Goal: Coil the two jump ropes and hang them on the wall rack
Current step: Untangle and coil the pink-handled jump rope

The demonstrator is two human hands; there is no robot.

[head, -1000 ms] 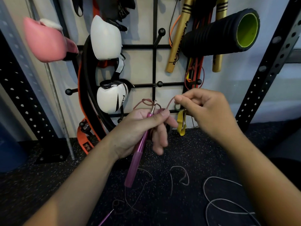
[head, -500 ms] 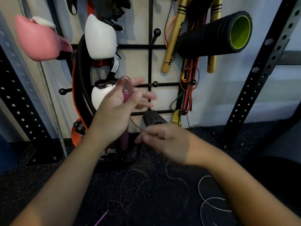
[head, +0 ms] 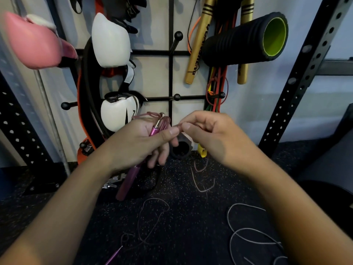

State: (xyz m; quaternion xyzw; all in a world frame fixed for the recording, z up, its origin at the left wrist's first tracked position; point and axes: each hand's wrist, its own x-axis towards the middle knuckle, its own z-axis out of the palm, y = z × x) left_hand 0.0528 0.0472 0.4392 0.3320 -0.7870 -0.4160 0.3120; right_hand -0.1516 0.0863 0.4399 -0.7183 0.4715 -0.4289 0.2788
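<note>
Left hand [head: 142, 144] wrapped round the upper end of a pink handle [head: 133, 169], thumb laid across the front, handle slanting down and left below the palm. Small loops of thin pink rope [head: 152, 116] bunched above the fingers beside the handle's metal swivel tip. Right hand [head: 215, 136] just beside it, thumb and forefinger pinching the same rope, other fingers curled in. Rest of the pink rope trailing down to the dark speckled floor [head: 181, 217] in loose curves, ending near a second pink handle [head: 114, 257] at the bottom edge. Second rope, grey [head: 248, 232], lying in open loops on the floor at lower right, well apart from both hands. Behind the hands: black wall rack [head: 172, 73] with knobbed pegs. Hung on it: pink boxing glove [head: 34, 43] at upper left, two white gloves [head: 110, 41], black foam roller [head: 246, 38] with green core, gold sticks [head: 198, 44], coloured bands [head: 217, 87]. Black perforated uprights [head: 305, 77] on either side.
</note>
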